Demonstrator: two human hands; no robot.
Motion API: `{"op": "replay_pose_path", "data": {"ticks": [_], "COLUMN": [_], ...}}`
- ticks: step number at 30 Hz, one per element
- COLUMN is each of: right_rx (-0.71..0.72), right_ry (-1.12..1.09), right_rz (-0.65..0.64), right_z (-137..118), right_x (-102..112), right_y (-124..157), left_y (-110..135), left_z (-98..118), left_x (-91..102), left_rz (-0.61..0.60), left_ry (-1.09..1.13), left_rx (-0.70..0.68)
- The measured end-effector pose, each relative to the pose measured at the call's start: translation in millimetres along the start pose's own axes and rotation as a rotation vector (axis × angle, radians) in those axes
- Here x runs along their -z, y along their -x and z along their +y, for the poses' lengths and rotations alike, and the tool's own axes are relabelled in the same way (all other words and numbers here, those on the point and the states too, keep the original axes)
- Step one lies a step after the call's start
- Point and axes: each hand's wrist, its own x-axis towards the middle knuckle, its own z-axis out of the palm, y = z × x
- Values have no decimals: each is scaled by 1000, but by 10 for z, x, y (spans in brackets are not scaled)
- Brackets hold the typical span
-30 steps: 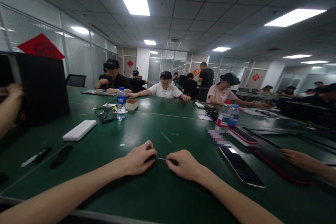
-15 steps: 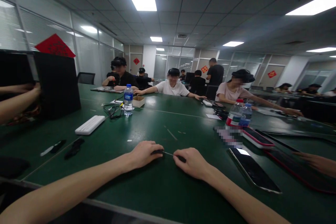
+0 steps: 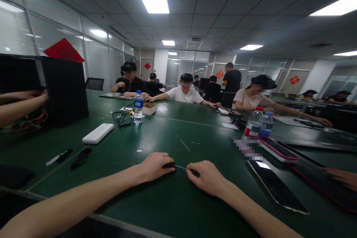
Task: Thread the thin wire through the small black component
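My left hand (image 3: 154,166) rests low over the green table (image 3: 156,208), fingers closed on a dark end of a thin metal rod (image 3: 180,167). Across a short gap, my right hand (image 3: 208,177) pinches the rod's other side between thumb and fingers, with something dark showing in the grip. The rod lies about level, bridging both hands just above the tabletop. Its ends are mostly hidden by my fingers, so its exact kind cannot be made out. To the right of my right hand lies a black phone (image 3: 279,187).
A white case (image 3: 98,134), two dark strap-like items (image 3: 80,158), a water bottle (image 3: 138,108), cables (image 3: 122,119) and a small box (image 3: 149,109) stand left. Bottles (image 3: 253,122) and a pink-edged phone (image 3: 280,149) lie right. Co-workers sit opposite; another person's hands reach into a black computer case (image 3: 67,91).
The whole view has shifted slightly right and down as my head moved. Both hands keep their hold on the rod, with little change in the gap between them.
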Motion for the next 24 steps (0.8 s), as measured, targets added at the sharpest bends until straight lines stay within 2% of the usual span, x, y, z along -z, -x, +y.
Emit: {"op": "replay_pose_path", "data": {"ticks": [7,11,17,24], "right_rx": [-65,-67,-45,-84], "right_ry": [135,157,-72,-278], "right_rz": [-47,-47,-64,-109], "right_z": [-219,-259,-201,-152], "right_x": [84,96,85,84], "right_y": [-8,3,30,44], "left_y": [6,5,19,37], "left_z": [-22,-9,15,11], "left_x": [27,28,35,-5], "left_rz": [9,30,31,50], "left_ry": [-141,-173,-161,-120], "left_rx": [-72,-92,-127,-115]}}
